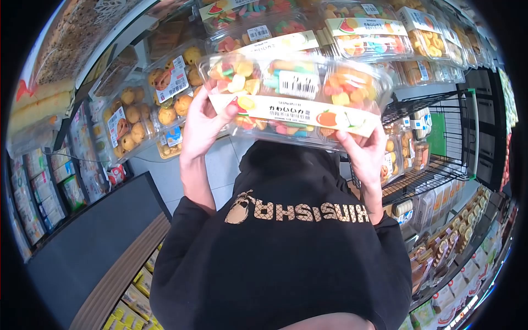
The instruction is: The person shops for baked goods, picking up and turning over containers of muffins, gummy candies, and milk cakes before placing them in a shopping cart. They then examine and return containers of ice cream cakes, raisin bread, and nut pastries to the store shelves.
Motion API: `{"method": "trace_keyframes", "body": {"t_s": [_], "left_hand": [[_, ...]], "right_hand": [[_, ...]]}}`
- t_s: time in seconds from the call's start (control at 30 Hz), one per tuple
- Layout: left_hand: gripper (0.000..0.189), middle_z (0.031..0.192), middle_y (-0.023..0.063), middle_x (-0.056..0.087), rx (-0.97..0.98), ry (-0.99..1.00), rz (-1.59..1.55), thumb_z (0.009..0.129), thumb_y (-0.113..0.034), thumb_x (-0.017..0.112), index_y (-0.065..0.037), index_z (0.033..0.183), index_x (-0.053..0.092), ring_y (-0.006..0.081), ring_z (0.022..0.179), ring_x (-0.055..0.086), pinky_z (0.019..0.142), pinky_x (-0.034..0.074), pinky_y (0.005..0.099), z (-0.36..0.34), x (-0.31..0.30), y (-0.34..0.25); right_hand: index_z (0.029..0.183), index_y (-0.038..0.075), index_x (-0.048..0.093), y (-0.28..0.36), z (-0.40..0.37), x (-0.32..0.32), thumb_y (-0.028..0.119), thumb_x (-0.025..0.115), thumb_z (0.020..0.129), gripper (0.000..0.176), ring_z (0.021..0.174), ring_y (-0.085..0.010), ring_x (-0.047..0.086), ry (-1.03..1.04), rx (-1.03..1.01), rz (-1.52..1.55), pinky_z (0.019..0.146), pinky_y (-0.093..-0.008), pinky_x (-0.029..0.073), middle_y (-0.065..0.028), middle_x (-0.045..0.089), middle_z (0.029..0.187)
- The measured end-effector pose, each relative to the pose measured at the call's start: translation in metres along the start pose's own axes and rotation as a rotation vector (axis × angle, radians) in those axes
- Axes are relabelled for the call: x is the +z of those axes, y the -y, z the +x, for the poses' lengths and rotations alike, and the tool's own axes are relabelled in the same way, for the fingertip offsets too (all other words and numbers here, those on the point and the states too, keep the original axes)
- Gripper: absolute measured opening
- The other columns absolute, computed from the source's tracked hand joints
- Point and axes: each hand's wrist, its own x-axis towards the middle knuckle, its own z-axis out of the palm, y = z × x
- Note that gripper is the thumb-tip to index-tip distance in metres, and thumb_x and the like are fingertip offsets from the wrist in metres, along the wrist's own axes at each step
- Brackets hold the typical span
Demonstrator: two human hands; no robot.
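Both hands hold up a clear plastic box of gummy candy (297,82) in front of my chest. Its compartments show colourful pieces, and a white paper band with fruit pictures and a barcode label cross it. My left hand (202,122) grips the left end, thumb on the band. My right hand (365,153) holds the lower right corner, thumb in front and the other fingers mostly hidden behind. Just beyond the held box, similar candy boxes (366,33) are stacked on the display.
Clear packs of round cookies (127,124) lie to the left. On the right stands a black wire rack (434,173) with packaged food. A dark panel (93,253) is at lower left, near grey floor tiles (214,170). More packaged goods (451,258) line the right shelves.
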Motion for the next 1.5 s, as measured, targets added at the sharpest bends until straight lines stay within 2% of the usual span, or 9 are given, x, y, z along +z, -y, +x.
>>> {"method": "trace_keyframes", "body": {"t_s": [0.1,0.13,0.23,0.63,0.97,1.1,1.23,1.3,1.5], "left_hand": [[0.06,0.113,0.0111,0.053,0.015,0.076,0.086,0.07,-0.006,0.071,0.001,0.122,0.041,0.0172,0.108,0.049,0.093,0.038,0.0299,0.009,0.006,0.0],[0.05,0.11,0.0118,0.055,0.101,0.092,0.105,0.069,-0.01,0.072,0.0,0.112,0.048,0.0193,0.108,0.049,0.093,0.039,0.0321,0.014,0.011,-0.003],[0.04,0.109,0.0173,0.055,0.409,0.295,0.223,0.071,-0.019,0.071,-0.002,0.1,0.05,0.0306,0.11,0.048,0.095,0.036,0.0427,0.027,0.013,-0.007],[0.035,0.107,0.0154,0.058,0.484,0.488,0.225,0.073,-0.023,0.069,0.0,0.097,0.057,0.0267,0.107,0.052,0.094,0.038,0.038,0.053,0.064,-0.008],[0.049,0.102,0.01,0.06,-0.37,0.857,0.67,0.073,-0.016,0.072,0.005,0.112,0.051,0.0132,0.093,0.056,0.084,0.043,0.027,0.053,0.201,0.067],[0.042,0.109,0.0092,0.056,-0.609,1.064,0.331,0.082,-0.009,0.062,0.003,0.118,0.044,0.0127,0.099,0.053,0.089,0.041,0.0274,0.052,0.26,0.131],[0.039,0.106,0.0083,0.058,-0.962,0.989,0.151,0.082,-0.012,0.062,0.001,0.115,0.047,0.0138,0.097,0.056,0.085,0.044,0.0269,0.045,0.32,0.192],[0.038,0.105,0.0105,0.058,-1.164,0.884,0.223,0.085,-0.014,0.057,0.0,0.118,0.045,0.0151,0.097,0.057,0.079,0.051,0.0277,0.047,0.349,0.22],[0.035,0.109,0.0117,0.057,-1.304,0.542,-0.109,0.087,-0.016,0.053,0.002,0.116,0.045,0.0175,0.096,0.059,0.08,0.052,0.028,0.048,0.442,0.302]], "right_hand": [[0.104,-0.001,0.053,0.008,-0.015,-0.021,0.008,0.074,0.066,0.044,0.091,-0.0241,0.059,0.005,-0.304,-0.599,0.079,-0.0317,0.047,-0.0127,0.058,0.099],[0.098,0.0,0.056,0.016,-0.01,-0.024,0.012,0.076,0.061,0.044,0.09,-0.0291,0.058,0.064,-0.621,-0.676,0.078,-0.0335,0.047,-0.0144,0.057,0.097],[0.088,0.001,0.06,0.009,-0.023,-0.033,0.008,0.075,0.061,0.032,0.091,-0.0301,0.057,0.026,-0.822,-0.681,0.077,-0.037,0.049,-0.013,0.056,0.096],[0.086,0.004,0.061,-0.008,-0.065,-0.056,0.006,0.077,0.057,0.033,0.092,-0.0311,0.057,-0.241,-0.804,-0.696,0.077,-0.0362,0.049,-0.0132,0.051,0.103],[0.113,-0.001,0.05,-0.06,-0.157,-0.139,0.009,0.071,0.072,0.047,0.1,-0.0152,0.053,-0.708,0.109,-0.087,0.08,-0.0266,0.045,-0.0065,0.05,0.108],[0.112,-0.001,0.051,-0.077,-0.194,-0.167,0.014,0.067,0.077,0.041,0.092,-0.0135,0.057,-0.948,0.332,0.172,0.076,-0.0244,0.046,-0.0097,0.056,0.104],[0.107,-0.002,0.054,-0.098,-0.216,-0.227,0.021,0.067,0.077,0.041,0.082,-0.0111,0.058,-1.194,0.325,0.16,0.068,-0.022,0.046,-0.0086,0.062,0.086],[0.105,-0.002,0.057,-0.118,-0.221,-0.276,0.026,0.067,0.075,0.042,0.078,-0.0122,0.059,-1.268,0.406,-0.162,0.067,-0.024,0.045,-0.0093,0.062,0.086],[0.103,0.001,0.06,-0.136,-0.161,-0.434,0.036,0.066,0.069,0.05,0.091,-0.0247,0.062,-1.09,0.399,-0.452,0.078,-0.0305,0.045,-0.0171,0.064,0.093]]}}
